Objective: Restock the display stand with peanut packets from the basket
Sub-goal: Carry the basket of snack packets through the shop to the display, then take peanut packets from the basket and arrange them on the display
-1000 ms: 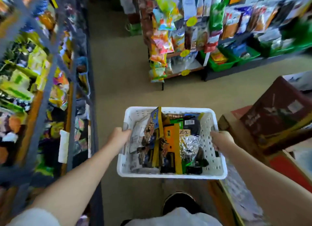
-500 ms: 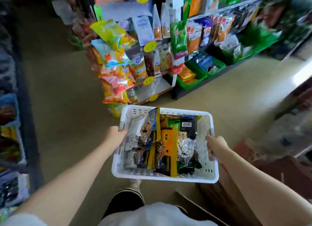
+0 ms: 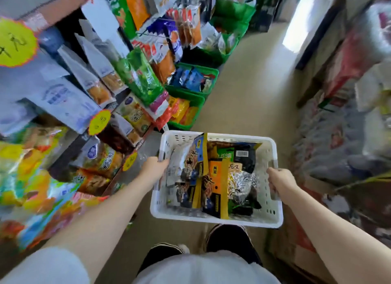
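Holding: left hand (image 3: 152,167) and right hand (image 3: 280,182) clamped on basket (image 3: 213,218) rims.
Stand: display stand (image 3: 118,122), ten o'clock.
Risk: loose peanut packets (image 3: 213,177) could spill if basket tips.

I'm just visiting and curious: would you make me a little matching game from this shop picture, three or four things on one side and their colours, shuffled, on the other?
Things:
1. basket held by the left hand and right hand
2. bin of blue packets by the shelves
3. round price tag at upper left
4. crinkled packet inside the basket

Colours:
A. green
B. silver
C. white
D. yellow

Pairs: 1-C, 2-A, 3-D, 4-B
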`<state>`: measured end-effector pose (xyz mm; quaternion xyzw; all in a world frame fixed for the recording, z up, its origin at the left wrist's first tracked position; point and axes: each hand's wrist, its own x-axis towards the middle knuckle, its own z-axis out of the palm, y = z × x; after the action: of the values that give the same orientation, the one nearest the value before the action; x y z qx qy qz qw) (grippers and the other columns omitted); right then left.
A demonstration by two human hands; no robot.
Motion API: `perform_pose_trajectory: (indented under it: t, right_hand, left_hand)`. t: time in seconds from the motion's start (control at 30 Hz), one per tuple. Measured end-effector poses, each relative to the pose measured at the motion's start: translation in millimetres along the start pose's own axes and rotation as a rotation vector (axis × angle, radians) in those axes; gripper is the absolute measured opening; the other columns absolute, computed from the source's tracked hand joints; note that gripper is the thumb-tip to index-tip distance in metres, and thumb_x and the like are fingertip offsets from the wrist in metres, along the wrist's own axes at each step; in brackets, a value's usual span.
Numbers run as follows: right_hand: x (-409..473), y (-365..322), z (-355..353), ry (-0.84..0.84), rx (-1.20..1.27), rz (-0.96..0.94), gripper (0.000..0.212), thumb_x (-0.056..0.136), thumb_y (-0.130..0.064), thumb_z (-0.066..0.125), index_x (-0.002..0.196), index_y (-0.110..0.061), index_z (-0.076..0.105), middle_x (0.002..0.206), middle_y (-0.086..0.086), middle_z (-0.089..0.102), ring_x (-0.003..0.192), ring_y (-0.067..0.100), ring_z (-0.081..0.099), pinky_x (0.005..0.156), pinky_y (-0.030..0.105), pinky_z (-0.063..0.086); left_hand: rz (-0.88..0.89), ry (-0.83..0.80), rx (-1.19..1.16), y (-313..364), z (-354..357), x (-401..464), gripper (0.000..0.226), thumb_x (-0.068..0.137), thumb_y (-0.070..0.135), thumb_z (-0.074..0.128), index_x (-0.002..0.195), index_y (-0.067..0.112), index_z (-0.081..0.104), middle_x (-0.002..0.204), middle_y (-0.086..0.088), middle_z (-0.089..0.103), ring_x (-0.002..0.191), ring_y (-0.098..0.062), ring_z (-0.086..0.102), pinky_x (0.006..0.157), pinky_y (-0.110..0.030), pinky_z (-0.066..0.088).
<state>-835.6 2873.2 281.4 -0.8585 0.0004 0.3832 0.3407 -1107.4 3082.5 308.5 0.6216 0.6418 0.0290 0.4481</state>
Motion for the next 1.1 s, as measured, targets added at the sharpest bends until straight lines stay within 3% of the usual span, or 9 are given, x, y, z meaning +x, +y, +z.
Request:
perform_pose_trajectory:
  t: [0.27,0.47,0.57,0.67,0.93,1.03,1.1]
  right_hand:
    - [163,-95,-14,0.056,0.015,0.100,0.033,0.091,-0.025,0.048,0.062,-0.012,0.044,0.054,0.007,0.042,0.044,0.018,0.035,0.045,0.024,0.030]
    - [280,-155,-18,0.029,-0.042,0.167,0.021,0.094,-0.023,0.045,0.086,-0.007,0.055,0.060,0.007,0.045,0.047,0.020,0.040,0.045,0.025,0.033]
    - [351,-165,-1,0.039,-0.018,0.208,0.020,0.092,-0.024,0.045,0.079,-0.011,0.053,0.059,0.007,0.043,0.049,0.019,0.039,0.047,0.027,0.033]
    - [436,-149,31,0.055,-0.022,0.218,0.022,0.092,-0.025,0.045,0.074,-0.013,0.050,0.061,0.007,0.044,0.051,0.019,0.039,0.047,0.029,0.032]
    - [656,-45,136,0.119,-0.111,0.239,0.019,0.092,-0.022,0.040,0.076,-0.015,0.047,0.070,0.010,0.052,0.067,0.026,0.049,0.063,0.035,0.038]
    - [710,-8,171,0.144,-0.257,0.213,0.019,0.092,-0.020,0.039,0.084,-0.011,0.052,0.084,0.017,0.062,0.077,0.033,0.059,0.067,0.038,0.047]
    - [732,10,191,0.155,-0.255,0.221,0.018,0.094,-0.021,0.038,0.087,-0.011,0.051,0.092,0.019,0.062,0.082,0.034,0.059,0.070,0.042,0.050]
  left_hand:
    - [0.000,-0.114,0.025,130,69,163,0.036,0.091,0.023,0.053,0.058,0.014,0.045,0.052,-0.005,0.045,0.052,-0.023,0.048,0.060,-0.033,0.042]
    - [-0.091,-0.100,0.055,199,132,277,0.035,0.092,0.033,0.051,0.064,0.012,0.050,0.054,-0.006,0.049,0.055,-0.025,0.049,0.058,-0.031,0.037]
    - [-0.073,-0.125,0.170,213,171,344,0.037,0.093,0.036,0.048,0.066,0.010,0.050,0.061,-0.007,0.052,0.062,-0.026,0.051,0.055,-0.031,0.034]
    - [-0.086,-0.141,0.230,207,228,422,0.030,0.093,0.031,0.049,0.077,0.006,0.052,0.073,-0.012,0.054,0.069,-0.027,0.052,0.056,-0.029,0.035]
    - [-0.084,-0.260,0.341,139,398,615,0.024,0.095,0.023,0.046,0.073,0.014,0.046,0.068,0.000,0.048,0.057,-0.012,0.044,0.044,-0.023,0.029]
    - [-0.035,-0.291,0.386,111,441,667,0.019,0.094,0.020,0.046,0.078,0.011,0.051,0.079,-0.010,0.057,0.065,-0.024,0.052,0.047,-0.024,0.032]
    - [-0.006,-0.320,0.408,95,458,689,0.023,0.093,0.017,0.047,0.071,0.013,0.050,0.079,-0.013,0.058,0.072,-0.025,0.054,0.052,-0.025,0.036]
